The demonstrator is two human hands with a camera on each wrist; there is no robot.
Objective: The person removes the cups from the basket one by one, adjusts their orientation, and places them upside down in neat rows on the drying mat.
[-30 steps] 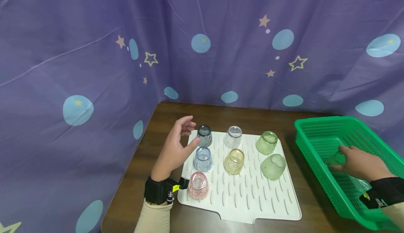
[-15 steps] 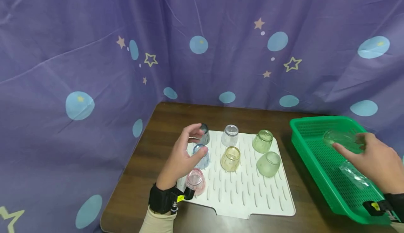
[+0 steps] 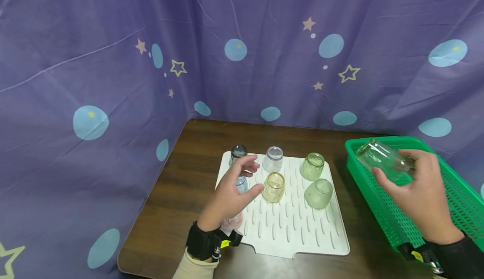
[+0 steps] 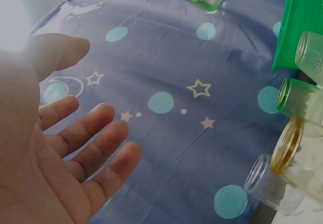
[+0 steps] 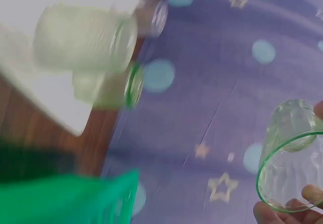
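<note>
My right hand [image 3: 423, 195] grips a clear, faintly green drinking glass [image 3: 382, 157], tilted on its side above the basket's left part; its rim looks green in the right wrist view. Over the left part of the white draining mat [image 3: 287, 237] hovers my left hand [image 3: 228, 195], fingers loosely spread and holding nothing. It partly covers a blue glass [image 3: 242, 184], a pink glass [image 3: 232, 221] and a dark grey glass [image 3: 238, 153]. Farther right on the mat stand a yellow glass [image 3: 273, 188], a colourless glass [image 3: 273, 159], a green glass [image 3: 312, 166] and a frosted green glass [image 3: 319, 193].
A green perforated basket [image 3: 366, 186] stands on the right of the brown wooden table [image 3: 166, 211]. Purple curtain [image 3: 280, 81] with stars and dots closes off the back and left. My right forearm hides part of the basket.
My right hand has lifted the glass out of the basket and carried it left and up. My left hand has shifted right and slightly down, now covering more of the blue and pink glasses.
</note>
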